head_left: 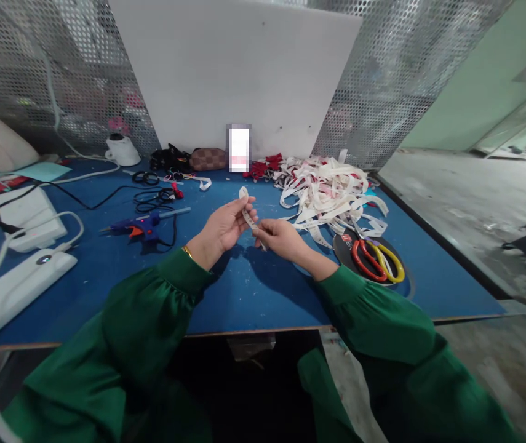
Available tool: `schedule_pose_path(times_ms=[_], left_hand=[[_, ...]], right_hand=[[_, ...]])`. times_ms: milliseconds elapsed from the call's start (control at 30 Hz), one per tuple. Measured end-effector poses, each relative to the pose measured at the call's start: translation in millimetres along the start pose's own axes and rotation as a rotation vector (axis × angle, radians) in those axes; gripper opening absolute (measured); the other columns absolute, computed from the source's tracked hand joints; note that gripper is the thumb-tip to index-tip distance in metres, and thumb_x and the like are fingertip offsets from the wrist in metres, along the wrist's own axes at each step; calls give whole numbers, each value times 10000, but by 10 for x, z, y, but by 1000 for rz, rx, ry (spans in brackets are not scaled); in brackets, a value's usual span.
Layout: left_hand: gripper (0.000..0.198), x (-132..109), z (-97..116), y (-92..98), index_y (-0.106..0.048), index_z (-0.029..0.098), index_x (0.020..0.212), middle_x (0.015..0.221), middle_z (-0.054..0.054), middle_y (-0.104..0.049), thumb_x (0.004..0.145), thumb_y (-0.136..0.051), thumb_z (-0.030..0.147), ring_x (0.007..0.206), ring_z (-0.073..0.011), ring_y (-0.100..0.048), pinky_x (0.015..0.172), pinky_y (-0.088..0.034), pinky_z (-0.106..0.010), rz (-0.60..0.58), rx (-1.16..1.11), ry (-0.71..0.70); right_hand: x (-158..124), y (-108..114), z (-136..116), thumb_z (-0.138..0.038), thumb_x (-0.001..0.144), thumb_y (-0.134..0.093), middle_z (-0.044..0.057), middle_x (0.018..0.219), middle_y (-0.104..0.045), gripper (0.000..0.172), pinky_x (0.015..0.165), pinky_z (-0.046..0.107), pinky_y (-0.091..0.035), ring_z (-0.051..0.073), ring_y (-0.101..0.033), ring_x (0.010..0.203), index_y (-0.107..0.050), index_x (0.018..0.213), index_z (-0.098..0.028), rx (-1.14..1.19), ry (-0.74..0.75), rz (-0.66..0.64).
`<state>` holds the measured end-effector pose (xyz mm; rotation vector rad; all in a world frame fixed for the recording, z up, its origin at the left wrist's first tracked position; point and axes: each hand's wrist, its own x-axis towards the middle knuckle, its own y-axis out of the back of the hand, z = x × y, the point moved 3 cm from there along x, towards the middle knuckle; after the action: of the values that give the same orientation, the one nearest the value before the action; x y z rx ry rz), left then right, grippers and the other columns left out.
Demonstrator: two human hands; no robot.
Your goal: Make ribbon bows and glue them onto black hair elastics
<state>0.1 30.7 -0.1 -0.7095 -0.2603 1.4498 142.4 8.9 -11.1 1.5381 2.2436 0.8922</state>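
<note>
A narrow white printed ribbon [249, 219] runs between my two hands above the middle of the blue table. My left hand [230, 226] pinches it near its upper part, where a small loop stands up above the fingers. Lower down, my right hand [280, 239] has thumb and fingers closed on the ribbon, and a short end shows below them. To the right lies a tangled heap of similar white ribbons [322, 187], with some red pieces at its left edge.
Scissors with red and yellow handles [370, 261] lie on a dark round disc at the right. A blue glue gun [145, 226] with its cord rests at the left. Farther left is a white power strip [23, 289]. A bright phone screen [239, 147] stands by the white board [239, 67].
</note>
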Motion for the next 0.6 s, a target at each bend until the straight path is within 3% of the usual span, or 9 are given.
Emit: schedule_pose_path(times_ms=[133,267,333,400,500,600], left_hand=[[127,9,57,23,-722,112,809,610,7,-592,912,-654,145,553,-78,-578,652,-551,-239,71,64,-46],[118,48,50,66,-733,108,759,644,-9,-620,868,-701,141,524,-59,-543,562,-500,-210,120,196,-64],[104,69,24,73,-738,115,743,657,-18,-636,841,-726,147,503,-49,-513,506,-453,-192,113,233,-58],[83,80,-1,70,-742,120,735,662,-25,-646,810,-753,155,485,-44,-487,457,-402,-180,97,258,-55],[82,72,-30,56,-741,122,722,659,-31,-644,765,-789,173,460,-37,-453,402,-322,-167,71,301,-53],[99,48,-41,46,-739,124,714,668,-37,-643,746,-799,196,447,-34,-424,373,-244,-163,42,347,-67]], right_hand=[[-169,383,-111,-390,943,-601,93,935,-738,217,667,297,-378,224,-654,824,-687,963,-191,-530,10,102],[-754,996,122,-385,955,-534,203,1109,-695,317,708,348,-416,315,-668,967,-657,1103,-133,-964,-371,342],[-1091,1216,383,-416,946,-514,234,1055,-692,375,702,370,-428,346,-677,955,-661,1071,-94,-1048,-621,290],[-1335,1338,636,-417,922,-515,253,1042,-688,404,704,380,-436,359,-684,952,-660,1064,-68,-1057,-774,195],[-1429,1388,840,-432,917,-493,246,1065,-688,440,724,378,-450,347,-686,970,-639,1122,-70,-1036,-757,144],[-1345,1396,875,-422,857,-559,248,1073,-698,465,700,372,-458,353,-692,961,-621,1161,-76,-997,-781,129]])
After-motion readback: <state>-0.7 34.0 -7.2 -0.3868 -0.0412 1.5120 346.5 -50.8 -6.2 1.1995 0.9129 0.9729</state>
